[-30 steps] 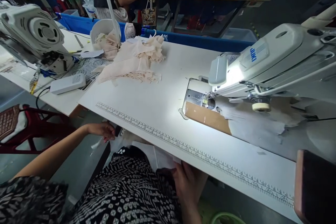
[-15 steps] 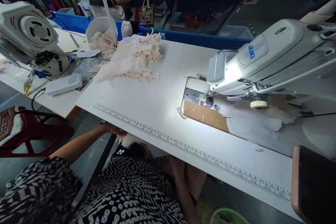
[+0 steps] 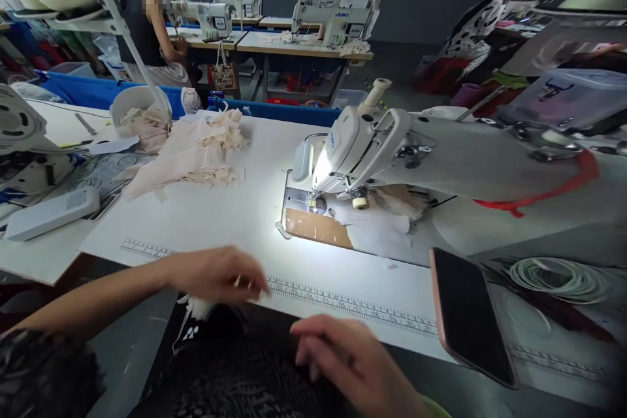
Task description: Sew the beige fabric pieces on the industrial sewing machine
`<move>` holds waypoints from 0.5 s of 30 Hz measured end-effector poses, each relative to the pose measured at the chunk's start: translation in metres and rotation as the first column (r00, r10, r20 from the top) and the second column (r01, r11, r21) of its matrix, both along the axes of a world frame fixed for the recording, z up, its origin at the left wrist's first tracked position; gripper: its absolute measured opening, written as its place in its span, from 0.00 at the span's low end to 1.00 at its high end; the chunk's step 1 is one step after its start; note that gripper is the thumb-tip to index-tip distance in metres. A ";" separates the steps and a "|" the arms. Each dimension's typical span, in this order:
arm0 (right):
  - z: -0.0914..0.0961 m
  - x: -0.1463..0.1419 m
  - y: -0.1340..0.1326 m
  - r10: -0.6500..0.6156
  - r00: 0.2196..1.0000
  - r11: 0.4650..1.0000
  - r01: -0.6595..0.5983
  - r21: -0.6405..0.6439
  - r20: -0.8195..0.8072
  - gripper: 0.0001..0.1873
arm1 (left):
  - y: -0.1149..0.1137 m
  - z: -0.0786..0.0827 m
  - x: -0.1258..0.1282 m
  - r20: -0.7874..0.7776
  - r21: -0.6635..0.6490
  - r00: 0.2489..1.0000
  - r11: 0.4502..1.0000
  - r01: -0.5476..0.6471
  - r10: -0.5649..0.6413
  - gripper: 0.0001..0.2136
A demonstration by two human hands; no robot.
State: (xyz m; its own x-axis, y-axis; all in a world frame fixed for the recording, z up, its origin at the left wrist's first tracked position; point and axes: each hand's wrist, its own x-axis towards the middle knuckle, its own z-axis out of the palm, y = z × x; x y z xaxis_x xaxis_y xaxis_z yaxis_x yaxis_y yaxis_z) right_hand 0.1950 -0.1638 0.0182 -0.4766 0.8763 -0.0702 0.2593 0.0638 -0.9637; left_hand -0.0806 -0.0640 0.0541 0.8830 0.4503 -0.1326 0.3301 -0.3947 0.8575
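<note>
Your left hand sits over a white scrap at the near edge of the table (grip too blurred to tell), right hand spread, empty.

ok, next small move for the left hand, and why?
Probably lift the pale fabric piece onto the table, toward the sewing machine: the left hand is at the front edge just above it, grip blurred, and the right hand is open and empty below the edge.

We see a smooth, matt white tabletop, a glossy painted-metal sewing machine, soft pale cloth pieces far left, and a glossy black phone near right.
</note>
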 end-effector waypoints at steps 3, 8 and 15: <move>0.005 0.014 0.032 -0.361 0.932 0.928 0.357 0.106 0.028 0.18 | 0.047 0.008 0.049 -0.040 0.367 0.936 0.877 -0.311 0.349 0.10; -0.019 0.021 0.054 -0.522 0.853 0.840 0.513 0.174 0.005 0.22 | 0.102 -0.006 0.102 -0.114 0.500 0.816 0.743 -0.446 0.566 0.10; -0.025 0.016 0.042 -0.587 0.809 0.791 0.567 0.231 0.025 0.21 | 0.145 -0.025 0.107 -0.109 0.606 0.709 0.612 -0.508 0.696 0.06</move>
State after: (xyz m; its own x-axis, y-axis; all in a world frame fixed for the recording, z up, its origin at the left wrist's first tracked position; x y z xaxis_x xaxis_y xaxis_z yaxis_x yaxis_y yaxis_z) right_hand 0.2113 -0.1218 -0.0069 0.1219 0.9850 0.1220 0.3960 0.0644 -0.9160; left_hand 0.0262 0.0813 0.0289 0.3328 0.9402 0.0718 0.8537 -0.3328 0.4005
